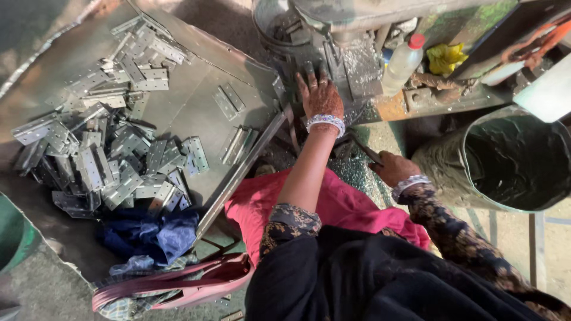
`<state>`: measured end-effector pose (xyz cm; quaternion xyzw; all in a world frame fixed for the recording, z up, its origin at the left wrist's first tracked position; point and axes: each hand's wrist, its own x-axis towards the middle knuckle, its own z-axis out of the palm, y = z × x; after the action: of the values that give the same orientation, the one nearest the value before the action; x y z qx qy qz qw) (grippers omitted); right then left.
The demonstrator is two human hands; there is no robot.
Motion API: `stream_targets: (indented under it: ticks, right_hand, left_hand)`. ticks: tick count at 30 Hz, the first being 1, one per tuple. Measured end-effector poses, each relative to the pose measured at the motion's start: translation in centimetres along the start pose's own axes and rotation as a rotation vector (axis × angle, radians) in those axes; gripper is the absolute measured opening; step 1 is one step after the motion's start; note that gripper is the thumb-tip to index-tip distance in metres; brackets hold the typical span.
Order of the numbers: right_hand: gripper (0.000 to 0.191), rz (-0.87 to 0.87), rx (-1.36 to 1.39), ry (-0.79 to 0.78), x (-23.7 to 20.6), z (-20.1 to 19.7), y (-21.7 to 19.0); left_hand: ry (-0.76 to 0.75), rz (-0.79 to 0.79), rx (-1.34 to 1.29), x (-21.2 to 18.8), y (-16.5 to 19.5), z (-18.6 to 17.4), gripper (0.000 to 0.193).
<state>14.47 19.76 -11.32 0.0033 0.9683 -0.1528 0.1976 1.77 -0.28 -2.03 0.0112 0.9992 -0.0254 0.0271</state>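
The left hand [321,95] is laid flat with spread fingers on the machine [351,59], while a dark lever [366,150] is gripped by the right hand [394,168].

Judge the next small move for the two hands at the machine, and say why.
Probably the right hand pulls the dark lever it grips. The left hand already lies flat on the machine bed under the head, seemingly steadying a piece I cannot make out, while the hinges lie heaped on the tray to the side.
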Motion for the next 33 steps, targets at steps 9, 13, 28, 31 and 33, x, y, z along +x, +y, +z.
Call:
stream_targets:
  ticks: [9,13,28,31,33]
  right_hand:
    - [0.051,-0.031,0.035,0.088,-0.2,2.9,1.7]
    - [0.051,-0.116,0.016,0.109,-0.2,2.7,2.2]
    - [0.045,-0.124,-0.261,0.373,-2.5,-7.2,-5.2]
    - [0.047,-0.157,-0.284,0.386,-2.5,-7.2,-4.9]
    - [0.048,-0.175,-0.276,0.410,-2.6,-7.1,-4.7]
  left_hand:
    - [0.132,-0.072,0.024,2.9,1.3,-0.2,0.046]
    - [0.203,-0.060,-0.229,1.5,-0.4,1.5,0.041]
    - [0.109,-0.436,-0.349,-9.6,-23.1,7.8,0.074]
    - [0.168,-0.415,-0.160,-9.0,-23.5,8.5,0.044]
    - [0.212,-0.435,-0.216,-8.9,-23.6,8.8,0.042]
